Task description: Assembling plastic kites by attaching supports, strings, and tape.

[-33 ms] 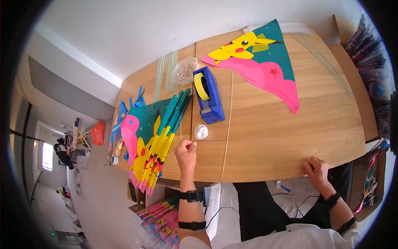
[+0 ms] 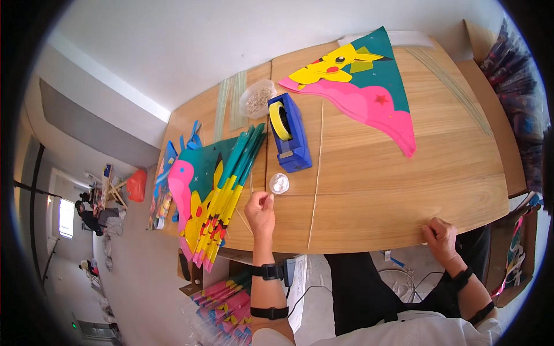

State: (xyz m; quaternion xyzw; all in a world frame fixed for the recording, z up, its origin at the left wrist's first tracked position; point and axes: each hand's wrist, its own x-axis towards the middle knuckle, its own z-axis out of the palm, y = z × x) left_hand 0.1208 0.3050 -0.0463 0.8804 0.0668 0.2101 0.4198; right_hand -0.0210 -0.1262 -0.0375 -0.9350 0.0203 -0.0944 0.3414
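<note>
My left hand [image 2: 261, 213] is closed in a pinch at the table's near edge, just below a small round clear dish [image 2: 279, 183] with something white in it. What the pinch holds, if anything, is too small to make out. To its left lie rolled printed sheets [image 2: 232, 187] in green, yellow and pink, on top of a flat sheet [image 2: 193, 167] of the same print. My right hand [image 2: 441, 236] rests on the front edge with fingers curled, their inside hidden. Beyond the dish stands a blue tape dispenser [image 2: 297, 138] with a yellow roll [image 2: 279, 121].
A triangular kite-like sheet [image 2: 369, 95] lies at the far right of the table [image 2: 392, 196]. One thin stick [image 2: 317, 190] lies mid-table; bundled sticks [image 2: 231, 101] lie beside a clear tub of small pale pieces [image 2: 258, 98]. Boxes with packed goods [image 2: 225, 303] stand below left and at right.
</note>
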